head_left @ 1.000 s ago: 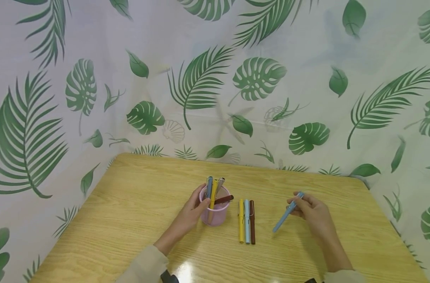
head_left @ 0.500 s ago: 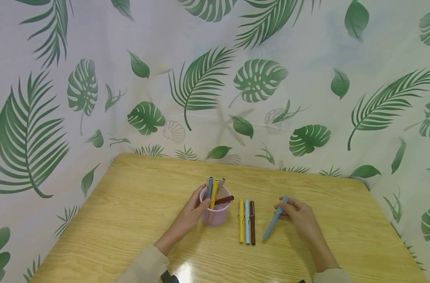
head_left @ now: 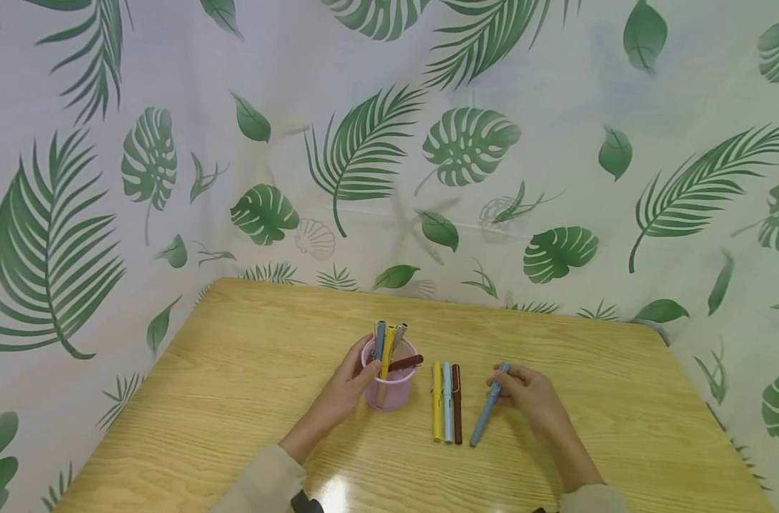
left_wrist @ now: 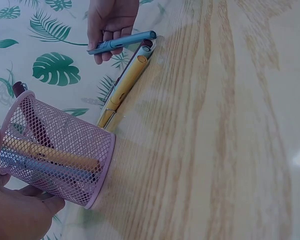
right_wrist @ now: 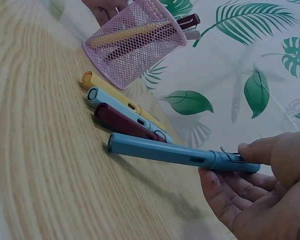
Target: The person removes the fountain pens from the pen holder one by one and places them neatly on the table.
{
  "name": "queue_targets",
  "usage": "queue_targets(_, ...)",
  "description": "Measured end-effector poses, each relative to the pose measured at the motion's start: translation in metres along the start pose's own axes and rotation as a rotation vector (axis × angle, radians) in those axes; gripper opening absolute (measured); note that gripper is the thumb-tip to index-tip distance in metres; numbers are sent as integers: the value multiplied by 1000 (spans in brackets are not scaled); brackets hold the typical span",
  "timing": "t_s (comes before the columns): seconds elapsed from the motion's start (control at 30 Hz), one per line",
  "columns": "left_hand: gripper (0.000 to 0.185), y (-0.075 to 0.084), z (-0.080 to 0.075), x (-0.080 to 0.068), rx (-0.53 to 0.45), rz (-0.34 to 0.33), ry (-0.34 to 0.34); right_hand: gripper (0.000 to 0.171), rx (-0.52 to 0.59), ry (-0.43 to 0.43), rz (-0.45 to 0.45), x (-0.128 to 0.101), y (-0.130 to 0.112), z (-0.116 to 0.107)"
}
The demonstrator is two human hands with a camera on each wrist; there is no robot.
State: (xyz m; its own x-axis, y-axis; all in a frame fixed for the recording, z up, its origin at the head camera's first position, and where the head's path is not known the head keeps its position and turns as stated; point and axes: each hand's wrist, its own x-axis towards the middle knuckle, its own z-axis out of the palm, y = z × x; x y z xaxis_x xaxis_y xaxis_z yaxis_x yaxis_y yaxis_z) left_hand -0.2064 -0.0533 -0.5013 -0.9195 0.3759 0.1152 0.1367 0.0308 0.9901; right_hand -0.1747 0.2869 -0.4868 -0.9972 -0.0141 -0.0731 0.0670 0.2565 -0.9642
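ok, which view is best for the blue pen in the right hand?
Right wrist. The slim blue plastic pen fills the frame, full barrel and clip visible, pinched at its clip end by the right hand. Head view shows the pen small, beside three pens lying in a row. Left wrist view shows it distant, partly covered by fingers.

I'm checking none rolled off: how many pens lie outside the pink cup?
4: a yellow pen, a light blue pen and a maroon pen side by side on the table; a blue pen in the right hand.
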Motion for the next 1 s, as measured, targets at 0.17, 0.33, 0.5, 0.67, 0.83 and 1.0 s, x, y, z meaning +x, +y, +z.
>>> queue_targets(0.17,61,-1,0,0,-2,-4,-2,44,-17,28,34,2,0,6)
queue_targets(0.33,62,0,0,0,-5,-7,-3,46,-64,61,76,4,-2,13)
queue_targets(0.5,62,0,-1,0,-8,-9,-7,45,-119,87,91,8,-1,20)
queue_targets(0.67,63,0,-1,0,-3,-11,-4,40,-141,117,97,13,-1,27)
queue_targets(0.83,63,0,-1,-1,-4,-13,-4,40,-157,133,97,17,-1,34)
queue_targets(1.0,63,0,-1,-1,-12,-15,-11,38,-192,154,102,21,1,39)
